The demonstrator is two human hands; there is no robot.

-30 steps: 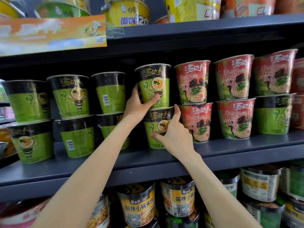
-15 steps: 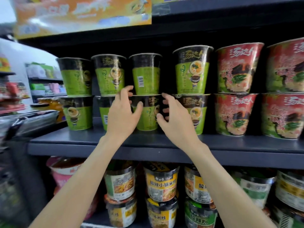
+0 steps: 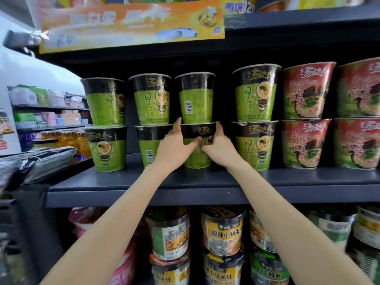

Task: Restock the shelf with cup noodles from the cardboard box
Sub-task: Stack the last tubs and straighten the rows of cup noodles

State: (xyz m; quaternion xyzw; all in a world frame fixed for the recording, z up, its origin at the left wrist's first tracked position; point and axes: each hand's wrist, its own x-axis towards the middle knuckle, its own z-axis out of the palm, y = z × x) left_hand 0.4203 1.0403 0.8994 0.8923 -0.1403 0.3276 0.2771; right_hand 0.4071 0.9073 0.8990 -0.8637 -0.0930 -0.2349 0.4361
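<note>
Green and black, the lower cup [image 3: 196, 159] of the 3rd stack is the cup being handled: it stands on the grey shelf [image 3: 205, 179] with another green cup, the upper cup [image 3: 196, 97], resting on its lid. The left hand [image 3: 174, 147] wraps its left side with the thumb lying across the front, and the right hand [image 3: 218, 149] wraps its right side, fingertips up at the black band. Both hands are grasping this cup, thumbs nearly meeting in front of it. I judge they are squaring it up or turning its label forward, since the upper cup shows its barcode instead of its picture.

Left of the held cup stand 2 more green stacks, each 2 high; the nearest one, the barcode stack [image 3: 151, 124], sits just beside the left hand. To the right comes another green stack [image 3: 255, 118], then red cups [image 3: 304, 118]. Below the shelf are rows of shorter tubs [image 3: 223, 231]. The cardboard box is not in view.

The risk is the upper cup: it rests loose on the lid, so a quick twist or pull of the lower cup could tip it off forward. The left knuckles could also nudge the barcode stack out of line.
</note>
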